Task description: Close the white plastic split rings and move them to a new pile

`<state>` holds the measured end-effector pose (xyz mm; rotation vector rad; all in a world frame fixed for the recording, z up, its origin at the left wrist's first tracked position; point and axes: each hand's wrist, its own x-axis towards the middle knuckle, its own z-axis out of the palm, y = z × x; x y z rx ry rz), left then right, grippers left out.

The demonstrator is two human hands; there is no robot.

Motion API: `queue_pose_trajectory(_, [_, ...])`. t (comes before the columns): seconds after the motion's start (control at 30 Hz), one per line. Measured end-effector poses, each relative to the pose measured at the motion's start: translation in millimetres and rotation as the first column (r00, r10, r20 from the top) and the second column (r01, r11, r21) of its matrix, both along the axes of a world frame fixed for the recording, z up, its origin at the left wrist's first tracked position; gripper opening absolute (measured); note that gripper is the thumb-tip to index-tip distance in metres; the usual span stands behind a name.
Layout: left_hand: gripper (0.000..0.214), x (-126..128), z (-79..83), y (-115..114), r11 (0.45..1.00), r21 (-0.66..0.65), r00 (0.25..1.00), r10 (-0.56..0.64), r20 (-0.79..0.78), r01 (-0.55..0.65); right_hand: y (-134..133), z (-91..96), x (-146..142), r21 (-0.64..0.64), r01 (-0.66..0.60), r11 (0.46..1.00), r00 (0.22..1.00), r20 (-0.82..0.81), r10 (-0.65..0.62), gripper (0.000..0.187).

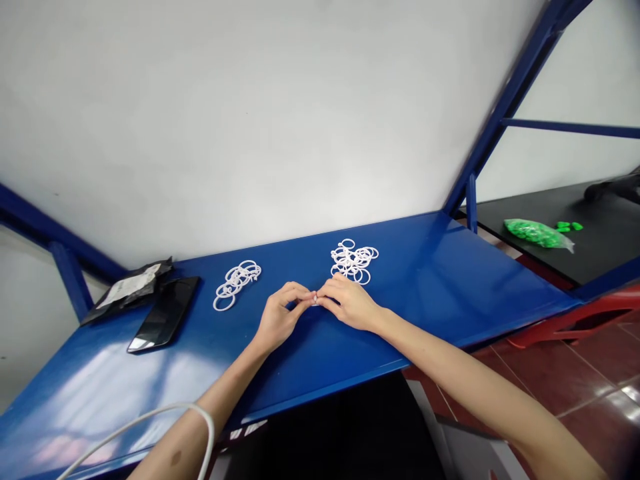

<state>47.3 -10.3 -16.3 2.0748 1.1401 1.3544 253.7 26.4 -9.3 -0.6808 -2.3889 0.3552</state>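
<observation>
My left hand and my right hand meet over the blue table, fingertips pinched together on one small white ring. Most of that ring is hidden by the fingers. Just beyond my right hand lies a loose pile of white plastic rings, each with a small knob-like joint. A second cluster of similar white rings rests to the left of my left hand, some overlapping in a rough line. Neither hand touches the left cluster.
On the blue table, a black phone or tablet lies beside a black plastic package. A white cable crosses my left forearm. Rightward, a black table holds a bag of green pieces, above a red stool.
</observation>
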Motion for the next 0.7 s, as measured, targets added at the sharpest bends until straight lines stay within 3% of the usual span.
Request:
queue_pose_trajectory(0.07, [0.01,-10.1,5.0,7.5,0.996,0.064,0.986,0.074,-0.151,-0.065,4.1,0.7,-2.1,0.007,0.037,0.999,0.999,-0.033,-0.037,0.019])
queue_pose_trajectory(0.13, [0.019,-25.4,8.5,15.3,0.96,0.169,0.914,0.266,-0.305,-0.223,11.2,2.3,0.6,0.026,0.098,0.995,0.993,-0.072,-0.096,0.018])
queue_pose_trajectory(0.2, [0.028,-44.1,9.1,21.7,0.866,0.266,0.758,0.499,-0.42,-0.423,21.4,3.6,9.3,0.06,0.202,0.978,0.975,-0.109,-0.195,0.018])
queue_pose_trajectory(0.27, [0.037,-62.9,6.9,26.0,0.75,0.309,0.545,0.646,-0.534,-0.585,33.1,3.7,22.4,0.093,0.345,0.934,0.933,-0.142,-0.33,0.017])
queue_pose_trajectory(0.3, [0.039,-70.9,5.2,27.5,0.708,0.307,0.454,0.664,-0.594,-0.635,38.9,3.4,29.4,0.096,0.413,0.906,0.905,-0.155,-0.396,0.017])
queue_pose_trajectory(0.37, [0.038,-82.9,1.6,29.5,0.687,0.285,0.347,0.627,-0.697,-0.668,48.9,2.2,41.8,0.079,0.529,0.845,0.842,-0.17,-0.512,0.016])
queue_pose_trajectory(0.47, [0.033,-89.7,-1.4,31.4,0.698,0.258,0.308,0.576,-0.757,-0.668,58.3,-0.5,52.3,0.036,0.612,0.79,0.786,-0.137,-0.602,0.02])
queue_pose_trajectory(0.7, [0.032,-87.7,2.2,30.5,0.697,0.241,0.303,0.56,-0.771,-0.675,59.2,-1.9,52.1,-0.018,0.622,0.783,0.78,-0.08,-0.621,0.027])
